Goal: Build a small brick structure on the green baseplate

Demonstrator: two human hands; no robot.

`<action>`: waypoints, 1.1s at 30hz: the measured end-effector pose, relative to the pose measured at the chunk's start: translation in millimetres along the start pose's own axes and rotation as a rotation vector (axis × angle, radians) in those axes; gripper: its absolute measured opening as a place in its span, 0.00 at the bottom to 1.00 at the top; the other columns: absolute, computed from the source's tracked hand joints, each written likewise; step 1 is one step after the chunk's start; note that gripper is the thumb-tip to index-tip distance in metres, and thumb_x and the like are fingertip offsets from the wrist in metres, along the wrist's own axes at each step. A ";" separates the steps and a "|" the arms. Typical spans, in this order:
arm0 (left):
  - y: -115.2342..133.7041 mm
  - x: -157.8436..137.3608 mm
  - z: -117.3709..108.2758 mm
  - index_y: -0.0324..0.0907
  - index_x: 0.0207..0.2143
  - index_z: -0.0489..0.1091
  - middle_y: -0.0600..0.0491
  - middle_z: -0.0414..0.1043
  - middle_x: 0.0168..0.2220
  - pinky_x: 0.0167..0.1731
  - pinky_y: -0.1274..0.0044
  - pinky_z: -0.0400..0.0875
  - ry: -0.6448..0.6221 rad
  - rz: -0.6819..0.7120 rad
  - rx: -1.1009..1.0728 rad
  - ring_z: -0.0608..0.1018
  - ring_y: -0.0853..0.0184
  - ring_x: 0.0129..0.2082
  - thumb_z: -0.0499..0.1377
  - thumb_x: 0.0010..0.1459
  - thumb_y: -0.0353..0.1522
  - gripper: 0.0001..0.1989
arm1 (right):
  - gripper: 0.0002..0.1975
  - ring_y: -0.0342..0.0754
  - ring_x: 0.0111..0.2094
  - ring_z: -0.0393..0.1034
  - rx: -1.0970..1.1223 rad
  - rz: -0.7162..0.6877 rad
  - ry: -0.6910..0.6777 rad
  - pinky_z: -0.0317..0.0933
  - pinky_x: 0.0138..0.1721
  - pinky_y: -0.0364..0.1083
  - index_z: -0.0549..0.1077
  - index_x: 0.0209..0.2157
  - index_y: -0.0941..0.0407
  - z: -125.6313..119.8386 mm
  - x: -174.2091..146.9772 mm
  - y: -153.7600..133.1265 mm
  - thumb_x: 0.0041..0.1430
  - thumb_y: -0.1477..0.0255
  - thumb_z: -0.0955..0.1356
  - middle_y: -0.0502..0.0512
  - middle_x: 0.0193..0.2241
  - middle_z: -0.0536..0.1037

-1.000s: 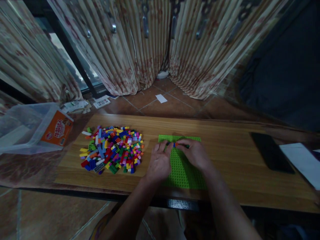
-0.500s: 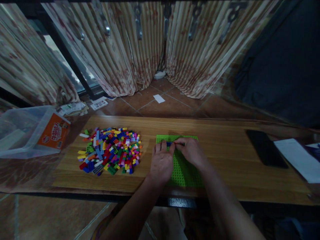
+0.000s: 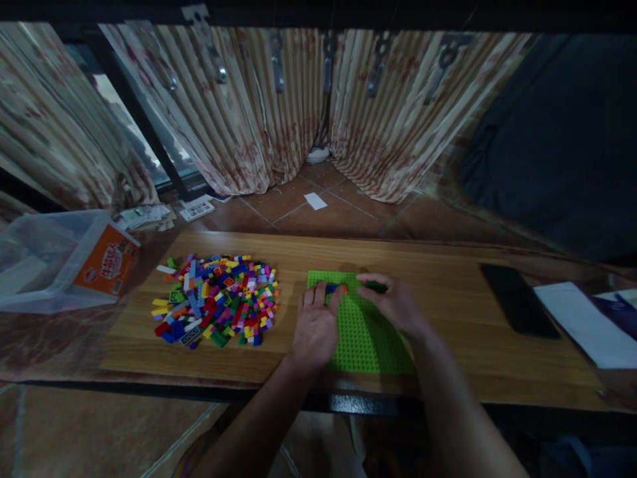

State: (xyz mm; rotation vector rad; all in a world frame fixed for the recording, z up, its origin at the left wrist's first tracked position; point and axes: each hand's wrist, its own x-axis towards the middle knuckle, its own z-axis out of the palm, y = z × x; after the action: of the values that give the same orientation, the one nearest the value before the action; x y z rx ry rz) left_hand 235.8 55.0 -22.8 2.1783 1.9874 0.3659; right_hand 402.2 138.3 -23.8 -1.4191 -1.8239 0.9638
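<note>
"Where's the green board?"

"On the wooden table, around the middle, with its bottom edge near the table's near edge."

"What's on it?"

"A blue brick and a little orange brick, side by side, close to the board's far edge, toward its far left corner."

"And the left hand?"

"It's palm down over the board's left edge, with bent fingers right at the blue brick. I can't tell if it's gripping."

"The right hand?"

"It's over the board's far right corner, finger and thumb tips a bit apart. Dark green shows between them, but I can't tell if that's a brick it's holding."

"Any more bricks?"

"A big messy pile of bricks near the table's left edge. A flat black thing lies toward the right edge."
</note>
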 end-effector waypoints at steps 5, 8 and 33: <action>-10.0 -0.1 4.9 0.39 0.63 0.58 0.41 0.60 0.61 0.60 0.65 0.59 0.044 0.027 -0.091 0.63 0.56 0.60 0.50 0.54 0.20 0.33 | 0.15 0.51 0.42 0.75 0.020 -0.033 -0.022 0.66 0.49 0.54 0.76 0.43 0.53 1.4 -1.1 -0.7 0.52 0.76 0.67 0.54 0.39 0.81; -14.6 0.1 5.0 0.36 0.63 0.57 0.41 0.61 0.60 0.60 0.66 0.59 0.066 0.039 -0.152 0.63 0.58 0.60 0.50 0.55 0.21 0.31 | 0.16 0.50 0.43 0.75 0.017 -0.069 -0.024 0.64 0.51 0.54 0.74 0.46 0.53 8.3 -2.7 -4.0 0.55 0.76 0.66 0.55 0.40 0.81; -17.0 2.5 6.9 0.35 0.61 0.60 0.41 0.64 0.58 0.60 0.65 0.61 0.107 0.052 -0.188 0.65 0.58 0.59 0.49 0.59 0.24 0.26 | 0.05 0.52 0.45 0.71 -0.204 -0.157 0.011 0.62 0.54 0.56 0.80 0.30 0.52 4.8 -5.4 5.8 0.51 0.74 0.71 0.54 0.41 0.78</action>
State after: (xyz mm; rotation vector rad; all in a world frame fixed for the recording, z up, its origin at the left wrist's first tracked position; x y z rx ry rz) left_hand 221.8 59.4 -34.2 2.1367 1.8650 0.6612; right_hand 402.5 133.1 -31.4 -1.3712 -2.0386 0.7068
